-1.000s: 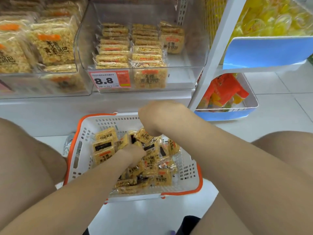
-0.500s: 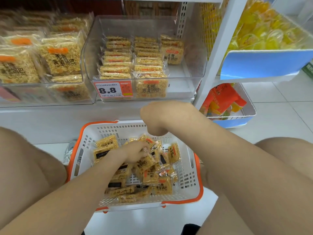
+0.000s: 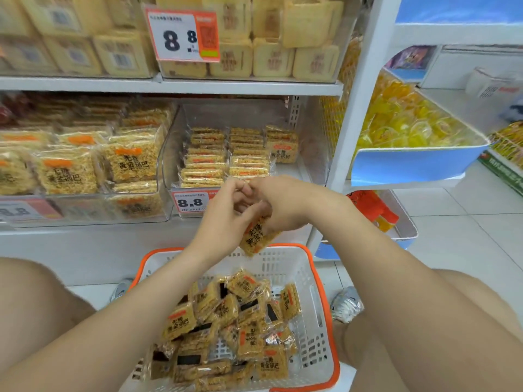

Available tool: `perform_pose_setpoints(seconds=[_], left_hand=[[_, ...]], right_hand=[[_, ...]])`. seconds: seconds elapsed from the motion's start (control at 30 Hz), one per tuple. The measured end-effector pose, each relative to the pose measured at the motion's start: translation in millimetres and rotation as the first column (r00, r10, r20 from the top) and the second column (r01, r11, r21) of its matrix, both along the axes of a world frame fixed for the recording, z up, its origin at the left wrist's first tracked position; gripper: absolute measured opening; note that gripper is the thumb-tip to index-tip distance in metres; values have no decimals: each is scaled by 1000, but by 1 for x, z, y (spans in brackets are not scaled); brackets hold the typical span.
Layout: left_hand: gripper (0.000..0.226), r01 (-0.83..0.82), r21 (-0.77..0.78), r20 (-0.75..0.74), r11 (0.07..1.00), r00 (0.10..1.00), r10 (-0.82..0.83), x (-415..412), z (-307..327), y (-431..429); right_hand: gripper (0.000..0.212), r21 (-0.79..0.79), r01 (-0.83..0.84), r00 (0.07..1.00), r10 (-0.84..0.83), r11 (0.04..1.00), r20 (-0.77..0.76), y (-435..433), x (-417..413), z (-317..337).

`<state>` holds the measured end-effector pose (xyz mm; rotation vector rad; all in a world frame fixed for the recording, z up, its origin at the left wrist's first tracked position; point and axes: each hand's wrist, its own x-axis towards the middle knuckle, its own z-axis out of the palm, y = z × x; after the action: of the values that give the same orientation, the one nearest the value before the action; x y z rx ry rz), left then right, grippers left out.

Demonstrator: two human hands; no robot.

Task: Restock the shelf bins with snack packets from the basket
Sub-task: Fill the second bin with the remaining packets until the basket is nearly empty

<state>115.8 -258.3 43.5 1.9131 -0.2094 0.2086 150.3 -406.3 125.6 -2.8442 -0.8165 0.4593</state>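
The left grip [image 3: 226, 219] and right grip [image 3: 283, 206] together pinch 1 snack packet [image 3: 258, 236] above the basket [image 3: 283, 260]. Best to square it label-forward, then lay it flat on the clear bin's [image 3: 309, 162] front row.

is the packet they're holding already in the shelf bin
No, the packet is held between the left hand and right hand above the basket, outside the shelf bin.

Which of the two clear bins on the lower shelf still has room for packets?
The right bin, beside the white upright: its right part is mostly bare. The left bin is packed full.
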Motion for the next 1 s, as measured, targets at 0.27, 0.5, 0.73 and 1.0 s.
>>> perform_pose_setpoints(seconds=[0.27,0.5,0.73,1.0], left_hand=[[26,-79,285,268,955,963,0,38,51,6],[41,-6,487,65,873,997,-30,82,74,22],[50,-88,331,86,940,994,63,128,62,25],[66,42,687,-39,725,999,-22,152,30,21]], right_hand=[[38,273,242,947,-287,931,141,-7,29,16],[14,448,371,883,-459,813,101,-14,54,36],[37,211,238,885,-301,948,355,-6,99,11],[33,169,419,652,-425,892,628,-4,125,11]])
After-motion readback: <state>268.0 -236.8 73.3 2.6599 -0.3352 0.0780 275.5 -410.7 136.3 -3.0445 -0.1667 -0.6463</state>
